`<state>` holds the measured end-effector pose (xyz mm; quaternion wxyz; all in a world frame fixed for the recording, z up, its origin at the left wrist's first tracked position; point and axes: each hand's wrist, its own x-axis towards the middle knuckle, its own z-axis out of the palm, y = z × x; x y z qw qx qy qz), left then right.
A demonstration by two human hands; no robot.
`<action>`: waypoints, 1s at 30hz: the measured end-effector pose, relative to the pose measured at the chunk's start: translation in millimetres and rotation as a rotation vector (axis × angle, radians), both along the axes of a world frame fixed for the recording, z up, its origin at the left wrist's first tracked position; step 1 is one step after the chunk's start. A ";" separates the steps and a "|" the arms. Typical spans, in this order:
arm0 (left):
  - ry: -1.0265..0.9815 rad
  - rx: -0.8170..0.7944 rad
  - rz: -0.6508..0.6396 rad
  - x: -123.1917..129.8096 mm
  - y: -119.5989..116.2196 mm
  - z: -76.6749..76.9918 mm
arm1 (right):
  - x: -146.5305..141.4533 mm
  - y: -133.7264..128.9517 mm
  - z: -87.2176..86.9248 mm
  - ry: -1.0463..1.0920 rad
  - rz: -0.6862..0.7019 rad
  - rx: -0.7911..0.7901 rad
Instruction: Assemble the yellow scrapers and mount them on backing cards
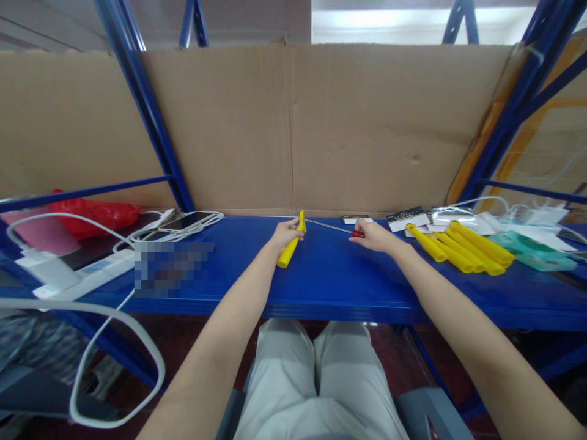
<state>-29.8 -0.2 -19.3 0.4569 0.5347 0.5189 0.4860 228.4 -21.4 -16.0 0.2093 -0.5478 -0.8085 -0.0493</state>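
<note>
My left hand [286, 233] is closed around a yellow plastic tube-shaped piece [288, 253]. Its narrow end points up and away from me, and its wide round end hangs down towards the table's front. In my right hand [375, 236] is a screwdriver [328, 227] with a red handle and a long thin metal shaft. The shaft runs left, its tip at or close beside the upper part of the yellow piece; whether they touch I cannot tell. Several similar yellow pieces [458, 255] lie side by side to the right of my right hand.
Both hands are over a blue table [339, 275] backed by a cardboard panel [367, 134]. Left are a power strip [96, 278], white cables, a phone [186, 221] and a red plastic bag [96, 217]. Right are printed cards [408, 219] and a green plastic packet [534, 252].
</note>
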 end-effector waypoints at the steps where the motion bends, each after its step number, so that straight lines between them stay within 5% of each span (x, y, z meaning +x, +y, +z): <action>1: 0.003 0.000 -0.001 -0.1 0.2 -0.1 | -0.3 -0.7 0.3 -0.016 -0.005 0.006; 21: 0.171 0.073 -0.011 -2.3 3.8 -2.2 | -6.1 -13.0 10.4 -0.154 -0.079 -0.086; 30: 0.245 0.105 -0.017 -2.6 2.1 -0.9 | -4.2 -8.1 7.7 -0.015 -0.004 -0.183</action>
